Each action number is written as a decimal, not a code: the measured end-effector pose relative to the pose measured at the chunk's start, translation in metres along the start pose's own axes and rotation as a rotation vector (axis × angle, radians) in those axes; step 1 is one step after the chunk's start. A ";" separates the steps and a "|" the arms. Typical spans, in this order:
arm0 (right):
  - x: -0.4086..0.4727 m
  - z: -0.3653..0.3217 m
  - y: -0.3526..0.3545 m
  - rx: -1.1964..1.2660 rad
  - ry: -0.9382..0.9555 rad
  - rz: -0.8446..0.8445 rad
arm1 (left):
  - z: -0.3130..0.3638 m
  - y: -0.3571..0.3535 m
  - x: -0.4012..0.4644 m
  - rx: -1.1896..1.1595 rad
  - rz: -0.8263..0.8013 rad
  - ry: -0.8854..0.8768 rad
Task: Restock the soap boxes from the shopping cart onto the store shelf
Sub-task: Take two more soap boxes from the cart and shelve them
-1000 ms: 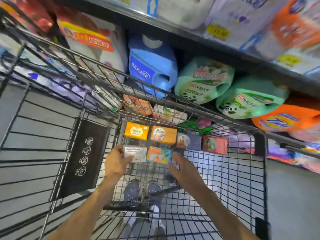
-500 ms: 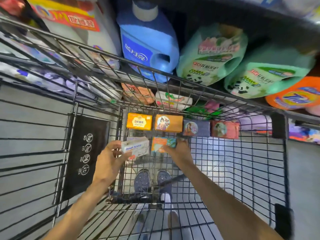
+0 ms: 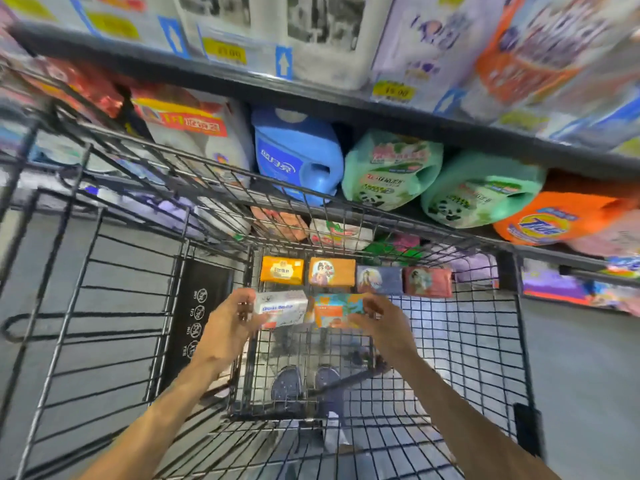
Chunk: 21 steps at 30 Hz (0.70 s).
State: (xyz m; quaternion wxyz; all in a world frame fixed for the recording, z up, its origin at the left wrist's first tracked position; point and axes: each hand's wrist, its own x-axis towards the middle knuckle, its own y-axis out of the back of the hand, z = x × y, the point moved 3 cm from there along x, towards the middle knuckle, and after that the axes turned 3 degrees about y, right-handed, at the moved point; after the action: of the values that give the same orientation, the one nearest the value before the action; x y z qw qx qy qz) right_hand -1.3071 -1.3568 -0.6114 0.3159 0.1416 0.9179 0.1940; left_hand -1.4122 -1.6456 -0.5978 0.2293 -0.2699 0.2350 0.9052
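Holding one soap box each, the hands are low in the far end of the cart (image 3: 104,258). The left hand (image 3: 230,318) pinches a white box (image 3: 281,308) by its left end, thumb under and fingers over the top edge. The right hand (image 3: 379,318) grips a teal-and-orange box (image 3: 337,310) by its right end. The two boxes are side by side, touching or very nearly so, and look lifted off the cart floor, though the blur makes that hard to confirm.

Just beyond them four more boxes lie in a row on the wire floor against the far wall: yellow (image 3: 282,270), orange (image 3: 331,271), blue-grey (image 3: 379,279) and red (image 3: 428,282), each touching its neighbour.

These are small cardboard cartons, probably light for one hand yet dense for their size, since each likely holds a solid bar. The card should be stiff enough to take a pinch but could dent at the corners if squeezed hard, and the printed faces look glossy, so a grip across the short ends or over the two long edges seems safer than fingertips on a flat face. An end grip like the present one leaves the far end free to slide onto a shelf.

Past the cart, the shelf (image 3: 381,112) carries detergent jugs, a blue one (image 3: 298,154) and two green ones (image 3: 391,168). A lower shelf, seen through the wires, holds small packs (image 3: 332,233), probably the soap's place.
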 end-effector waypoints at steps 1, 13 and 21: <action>-0.009 -0.007 0.013 0.031 0.013 0.012 | 0.012 0.003 -0.006 -0.004 -0.034 -0.034; -0.177 -0.099 0.234 0.410 0.154 0.387 | 0.260 -0.032 -0.111 0.095 -0.202 -0.424; -0.321 -0.091 0.401 0.433 0.251 0.637 | 0.430 -0.158 -0.198 0.277 -0.326 -0.825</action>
State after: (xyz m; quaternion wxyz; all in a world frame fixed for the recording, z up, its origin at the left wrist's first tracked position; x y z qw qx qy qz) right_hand -1.0655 -1.1487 -0.1986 0.0880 0.4575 0.8792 0.1000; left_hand -1.3425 -1.3427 -0.2076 0.4768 0.1122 0.1973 0.8492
